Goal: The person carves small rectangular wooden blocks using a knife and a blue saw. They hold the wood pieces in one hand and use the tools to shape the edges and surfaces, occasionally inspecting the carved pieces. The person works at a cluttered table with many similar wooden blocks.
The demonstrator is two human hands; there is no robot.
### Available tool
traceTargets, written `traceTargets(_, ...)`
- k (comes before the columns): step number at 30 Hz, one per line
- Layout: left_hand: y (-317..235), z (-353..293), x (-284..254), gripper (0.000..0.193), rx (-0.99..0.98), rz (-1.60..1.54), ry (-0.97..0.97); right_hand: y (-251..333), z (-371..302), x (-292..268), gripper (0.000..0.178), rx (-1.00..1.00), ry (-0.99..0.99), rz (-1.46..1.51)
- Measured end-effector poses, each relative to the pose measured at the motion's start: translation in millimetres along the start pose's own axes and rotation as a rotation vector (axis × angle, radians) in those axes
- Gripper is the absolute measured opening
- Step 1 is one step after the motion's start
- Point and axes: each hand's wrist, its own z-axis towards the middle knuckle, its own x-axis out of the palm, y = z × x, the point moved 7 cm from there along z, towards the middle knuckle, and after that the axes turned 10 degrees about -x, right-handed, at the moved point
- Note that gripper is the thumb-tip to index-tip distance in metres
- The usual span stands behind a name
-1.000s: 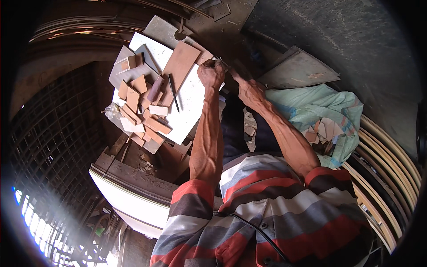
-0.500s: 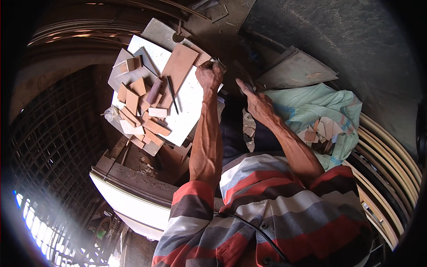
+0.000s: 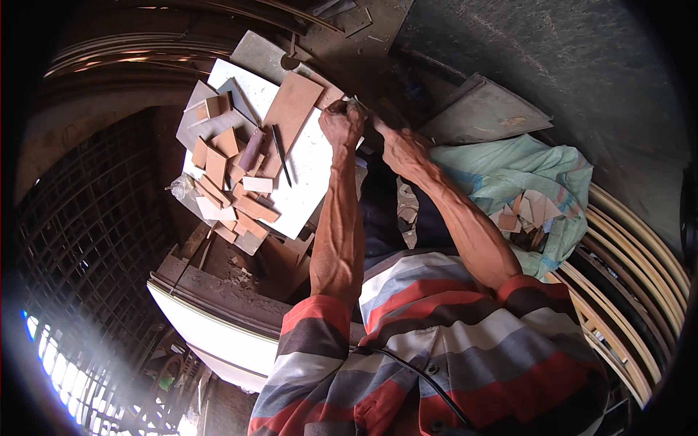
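Our left hand (image 3: 342,125) has its fingers curled tight, apparently pinching a small greyish piece (image 3: 354,100) by the right edge of the white flat-topped desk (image 3: 308,166), likely to steady it. Our right hand (image 3: 400,149) is near, its fingers too shadowed to tell. A slim black stick (image 3: 282,156) lies leftward, presumably for easy reach.
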Motion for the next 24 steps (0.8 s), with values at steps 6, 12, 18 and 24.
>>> traceTargets(6,4.8,0.8,-5.3,0.03,0.037,0.052,-0.044,11.1,-27.4,-12.1,0.068,-0.077,-0.108,0.002)
traceTargets(12,1.4,5.8,3.3,0.027,0.0,0.055,0.03,1.8,15.9,-3.8,0.072,0.075,0.152,0.061)
traceTargets(18,7.2,2.6,-1.7,0.028,0.019,0.037,-0.009,-13.6,-33.4,6.0,0.079,-0.123,-0.182,0.073)
traceTargets(24,5.8,3.4,0.3,0.028,-0.016,0.05,0.012,-19.2,-24.7,15.7,0.074,-0.063,0.017,0.041)
